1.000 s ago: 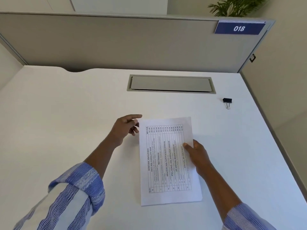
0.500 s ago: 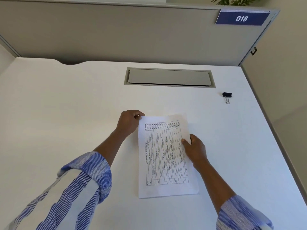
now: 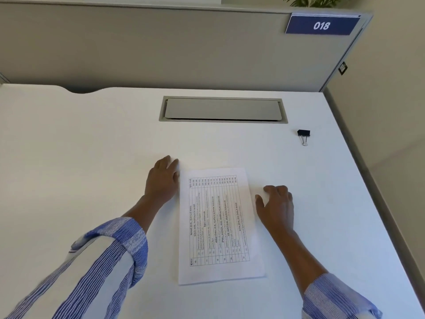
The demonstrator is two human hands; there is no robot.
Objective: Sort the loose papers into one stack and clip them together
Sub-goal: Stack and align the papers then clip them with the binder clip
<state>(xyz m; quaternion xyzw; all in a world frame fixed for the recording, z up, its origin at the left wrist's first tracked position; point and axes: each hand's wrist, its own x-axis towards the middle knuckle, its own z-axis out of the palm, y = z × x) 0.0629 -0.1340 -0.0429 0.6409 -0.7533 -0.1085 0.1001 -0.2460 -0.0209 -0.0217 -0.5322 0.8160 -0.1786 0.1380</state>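
A stack of white papers (image 3: 218, 226) with a printed table on top lies flat on the white desk (image 3: 92, 157) in front of me. My left hand (image 3: 162, 180) lies against the stack's upper left edge, fingers loosely bent. Against the right edge lies my right hand (image 3: 277, 206), fingers bent down onto the desk beside the paper. Neither hand holds anything. A black binder clip (image 3: 303, 134) with silver handles sits alone on the desk, far right and beyond the papers.
A grey cable hatch (image 3: 223, 109) is set into the desk behind the papers. A grey partition (image 3: 161, 47) with a blue 018 sign (image 3: 322, 25) closes the back. The desk's right edge runs just past the clip.
My right hand slid off the top sheet to the stack's right edge. My left hand let go of the top left corner and now lies along the left edge. The stack looks squarer.
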